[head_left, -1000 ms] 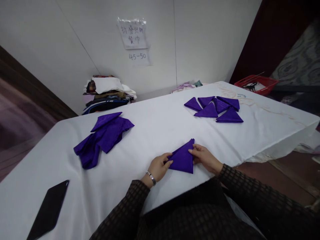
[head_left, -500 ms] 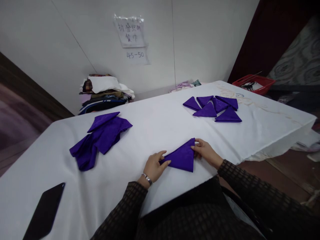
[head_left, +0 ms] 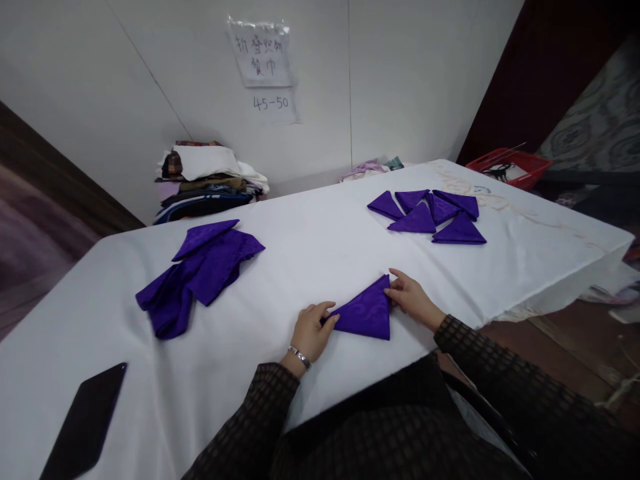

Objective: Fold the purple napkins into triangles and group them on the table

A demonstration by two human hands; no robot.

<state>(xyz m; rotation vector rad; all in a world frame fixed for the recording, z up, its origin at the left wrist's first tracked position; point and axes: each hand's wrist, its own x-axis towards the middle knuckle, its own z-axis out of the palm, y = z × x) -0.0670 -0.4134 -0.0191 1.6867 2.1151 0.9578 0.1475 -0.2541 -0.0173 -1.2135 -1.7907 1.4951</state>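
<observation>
A purple napkin folded into a triangle (head_left: 367,311) lies flat near the front edge of the white table (head_left: 310,253). My left hand (head_left: 311,328), with a bracelet on the wrist, pinches the napkin's left corner between thumb and fingers. My right hand (head_left: 410,295) rests on the cloth's upper right corner, fingers pressing it down. Several folded purple triangles (head_left: 430,215) lie grouped at the far right. A loose heap of unfolded purple napkins (head_left: 197,270) sits at the left.
A black phone (head_left: 80,423) lies at the table's near left. Stacked folded clothes (head_left: 207,177) sit against the wall behind the table. A red basket (head_left: 510,167) stands beyond the table's right end. A paper sign (head_left: 261,60) hangs on the wall.
The folded triangle has been laid flatter on the table. My right hand has slid from over its right edge up to the top corner; my left hand stays at the left corner.
</observation>
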